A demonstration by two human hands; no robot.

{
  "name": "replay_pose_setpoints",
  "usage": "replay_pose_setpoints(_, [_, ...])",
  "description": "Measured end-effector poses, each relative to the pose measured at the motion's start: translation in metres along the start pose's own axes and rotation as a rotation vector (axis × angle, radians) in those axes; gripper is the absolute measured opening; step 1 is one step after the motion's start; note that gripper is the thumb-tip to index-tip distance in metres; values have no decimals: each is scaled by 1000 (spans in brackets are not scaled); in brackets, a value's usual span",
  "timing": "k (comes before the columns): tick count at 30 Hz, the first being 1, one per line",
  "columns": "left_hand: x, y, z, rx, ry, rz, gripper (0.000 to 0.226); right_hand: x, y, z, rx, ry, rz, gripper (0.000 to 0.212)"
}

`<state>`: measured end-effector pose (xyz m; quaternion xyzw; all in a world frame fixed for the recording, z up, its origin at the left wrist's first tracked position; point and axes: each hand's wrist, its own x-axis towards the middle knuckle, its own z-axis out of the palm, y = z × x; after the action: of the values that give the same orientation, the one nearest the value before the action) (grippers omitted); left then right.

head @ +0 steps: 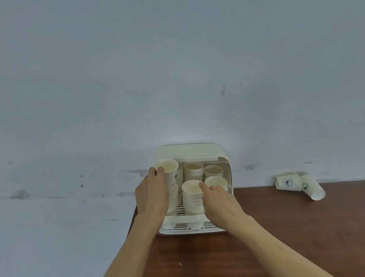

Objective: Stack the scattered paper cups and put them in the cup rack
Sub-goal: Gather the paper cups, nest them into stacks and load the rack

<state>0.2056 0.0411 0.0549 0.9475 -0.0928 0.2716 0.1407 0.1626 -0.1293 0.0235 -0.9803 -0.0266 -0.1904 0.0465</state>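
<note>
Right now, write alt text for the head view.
A person's left hand grips a tall cup stack in a cream cup rack; the right hand touches a second stack. Two loose cups lie on the brown table.

Obscured items noted

Left hand (152,193) covers the near-left cup stack (171,187); printed emblems on two fallen cups (298,185) illegible; both forearms cut off at bottom edge.

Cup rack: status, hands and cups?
Left hand grips tall stack in rack. Right hand touches front stack. Two cups lying loose on table.
</note>
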Motion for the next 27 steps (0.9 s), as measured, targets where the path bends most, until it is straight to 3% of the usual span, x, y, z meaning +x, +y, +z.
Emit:
replay_pose_setpoints(8, [8, -1, 9, -55, 92, 12, 27, -14, 1, -5, -14, -16, -9, 35])
replay_pose_setpoints(27, [1, -14, 37, 140, -125, 84, 33, -22, -1, 6, -9, -22, -30, 38])
